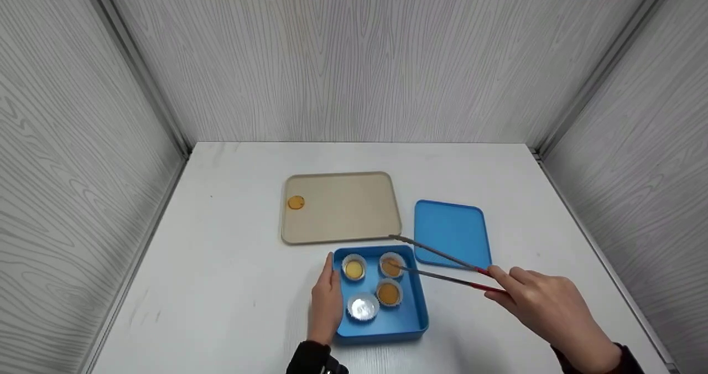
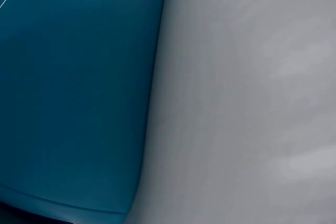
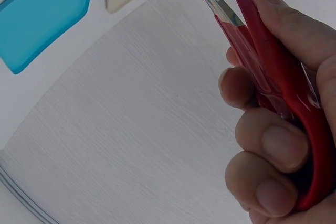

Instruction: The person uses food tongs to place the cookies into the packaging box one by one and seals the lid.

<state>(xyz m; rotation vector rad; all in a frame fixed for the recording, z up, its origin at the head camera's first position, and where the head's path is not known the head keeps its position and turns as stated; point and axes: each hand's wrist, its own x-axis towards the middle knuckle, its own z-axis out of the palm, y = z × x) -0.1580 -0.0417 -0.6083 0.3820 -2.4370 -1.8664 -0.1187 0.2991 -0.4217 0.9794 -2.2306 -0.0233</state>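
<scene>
My right hand holds tongs with red handles and metal arms, the fingers curled round them. The tong arms stand apart in the head view. One tip is over the upper right paper cup, which has a brown disc in it; the other is near the beige tray's front right corner. My left hand lies along the left wall of a blue box, its fingers fairly straight. Also in the box are a cup with a yellow disc, one with a brown disc, and a shiny silvery cup.
A beige tray lies behind the box, with one orange-brown disc at its left end. To its right lies a flat blue lid or tray. Grey wood-grain panels enclose the white table at the back and sides.
</scene>
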